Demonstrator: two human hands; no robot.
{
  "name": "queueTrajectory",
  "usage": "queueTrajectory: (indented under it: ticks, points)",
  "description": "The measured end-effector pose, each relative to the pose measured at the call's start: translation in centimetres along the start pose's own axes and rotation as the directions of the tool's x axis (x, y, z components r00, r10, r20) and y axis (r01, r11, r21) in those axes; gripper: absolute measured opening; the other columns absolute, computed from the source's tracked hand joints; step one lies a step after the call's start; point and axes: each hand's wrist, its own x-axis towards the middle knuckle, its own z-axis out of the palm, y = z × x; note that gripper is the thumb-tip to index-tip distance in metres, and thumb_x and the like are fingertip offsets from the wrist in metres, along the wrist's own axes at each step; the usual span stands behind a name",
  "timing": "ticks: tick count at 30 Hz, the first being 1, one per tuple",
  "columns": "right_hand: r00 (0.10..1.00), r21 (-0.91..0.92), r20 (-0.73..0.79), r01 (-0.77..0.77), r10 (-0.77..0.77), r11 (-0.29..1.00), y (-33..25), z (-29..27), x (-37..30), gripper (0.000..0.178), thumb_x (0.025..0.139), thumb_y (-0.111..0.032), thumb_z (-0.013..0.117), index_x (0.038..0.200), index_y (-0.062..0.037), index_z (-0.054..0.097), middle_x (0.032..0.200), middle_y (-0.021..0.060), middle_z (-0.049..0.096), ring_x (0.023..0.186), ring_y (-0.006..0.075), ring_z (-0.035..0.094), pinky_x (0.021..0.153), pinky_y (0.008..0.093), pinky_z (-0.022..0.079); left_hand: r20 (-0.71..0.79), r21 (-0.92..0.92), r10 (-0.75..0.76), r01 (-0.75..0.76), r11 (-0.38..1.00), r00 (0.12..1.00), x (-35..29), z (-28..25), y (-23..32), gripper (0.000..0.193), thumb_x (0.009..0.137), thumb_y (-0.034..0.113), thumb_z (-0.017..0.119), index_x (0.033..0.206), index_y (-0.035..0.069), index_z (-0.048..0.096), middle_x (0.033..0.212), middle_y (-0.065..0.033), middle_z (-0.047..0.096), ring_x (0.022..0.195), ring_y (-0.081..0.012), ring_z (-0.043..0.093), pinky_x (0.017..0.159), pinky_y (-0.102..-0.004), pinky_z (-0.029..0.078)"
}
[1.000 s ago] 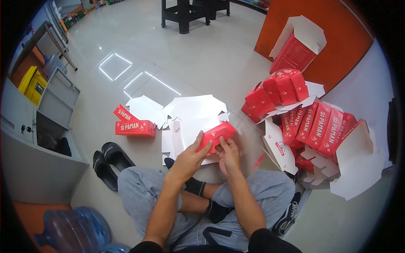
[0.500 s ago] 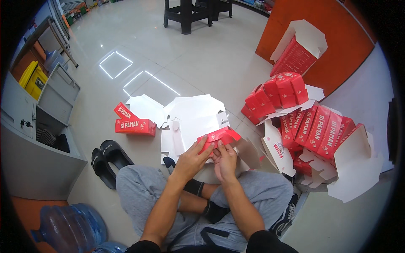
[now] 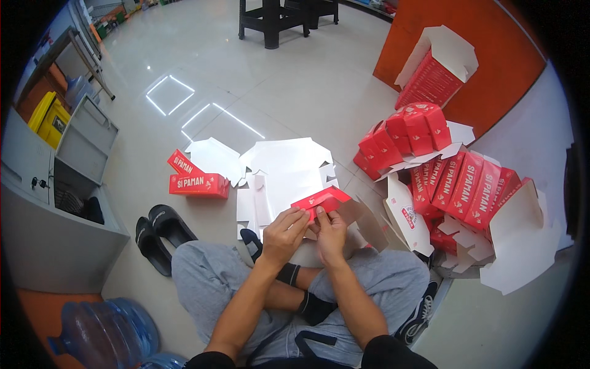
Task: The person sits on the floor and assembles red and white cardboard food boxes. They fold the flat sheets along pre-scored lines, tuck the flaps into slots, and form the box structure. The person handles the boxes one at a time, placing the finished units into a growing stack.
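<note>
Between my hands, above my crossed legs, is a partly folded red cardboard box (image 3: 324, 198). My left hand (image 3: 284, 237) pinches its near left corner. On its near edge, my right hand (image 3: 330, 234) grips it with the thumb on top and the fingers curled beneath. An open flap with a pale inner side (image 3: 367, 222) extends from the box toward my right knee. Just beyond my hands, unfolded white cardboard blanks (image 3: 286, 163) lie flat on the floor. To their left sit two folded red boxes (image 3: 198, 184), one leaning on the other.
At the right, a large open carton (image 3: 519, 243) holds several red boxes (image 3: 462, 187), with more stacked boxes (image 3: 402, 136) behind. Another open carton (image 3: 433, 77) leans by an orange panel. Black sandals (image 3: 161, 237), a grey cabinet (image 3: 61, 227) and water jugs (image 3: 104, 332) are at the left.
My left hand has shifted slightly down and its fingers are drawn closer together on the box's corner. The red box has turned and moved a little to the right. The view has shifted slightly.
</note>
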Motion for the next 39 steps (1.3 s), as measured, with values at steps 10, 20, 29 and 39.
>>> queueTrajectory:
  ticks: [10, 20, 29, 39]
  points:
    - [0.989, 0.110, 0.089, -0.126, 0.116, 0.986, -0.5, 0.3, -0.8, 0.019, 0.101, -0.016, 0.061, 0.096, 0.0016, 0.062, 0.091, 0.0112, 0.067, 0.081, 0.0204, 0.071, 0.073, 0.0353, 0.063, -0.023, -0.168, -0.150, 0.144, 0.975, 0.988, 0.1, 0.5, -1.4, 0.012, 0.075, 0.013, 0.083, 0.084, 0.007, 0.076, 0.093, -0.0074, 0.070, 0.086, -0.0262, 0.066, 0.072, -0.0354, 0.054]
    - [0.950, -0.203, 0.194, -0.206, 0.245, 0.957, -4.1, -1.3, 1.2, 0.028, 0.099, -0.017, 0.062, 0.122, -0.0016, 0.061, 0.109, 0.0107, 0.068, 0.084, 0.0181, 0.070, 0.074, 0.0355, 0.063, 0.314, -0.385, -0.360, 0.464, 0.798, 0.879, 1.7, 0.2, -2.0, 0.050, 0.088, 0.023, 0.077, 0.133, 0.007, 0.062, 0.123, -0.0184, 0.068, 0.112, -0.0350, 0.067, 0.094, -0.0395, 0.053]
    - [0.987, -0.036, 0.015, -0.160, 0.160, 0.987, -7.8, -1.1, 0.7, 0.032, 0.101, -0.034, 0.061, 0.118, -0.0075, 0.064, 0.110, 0.0053, 0.067, 0.099, 0.0150, 0.064, 0.078, 0.0327, 0.057, 0.320, -0.179, -0.306, 0.374, 0.910, 0.897, 1.6, 0.2, -1.7, 0.048, 0.089, 0.021, 0.075, 0.134, 0.009, 0.062, 0.119, -0.0185, 0.069, 0.107, -0.0345, 0.068, 0.090, -0.0393, 0.055]
    - [0.962, -0.600, 0.252, 0.240, -0.105, 0.763, -4.6, -1.5, 0.9, 0.033, 0.098, -0.027, 0.061, 0.105, 0.0039, 0.072, 0.090, 0.0100, 0.073, 0.080, 0.0165, 0.065, 0.075, 0.0327, 0.052, 0.258, -0.110, -0.178, 0.212, 0.971, 0.950, 1.4, 0.5, -2.1, 0.064, 0.084, 0.013, 0.075, 0.143, 0.006, 0.051, 0.117, -0.0177, 0.066, 0.091, -0.0337, 0.069, 0.076, -0.0396, 0.057]
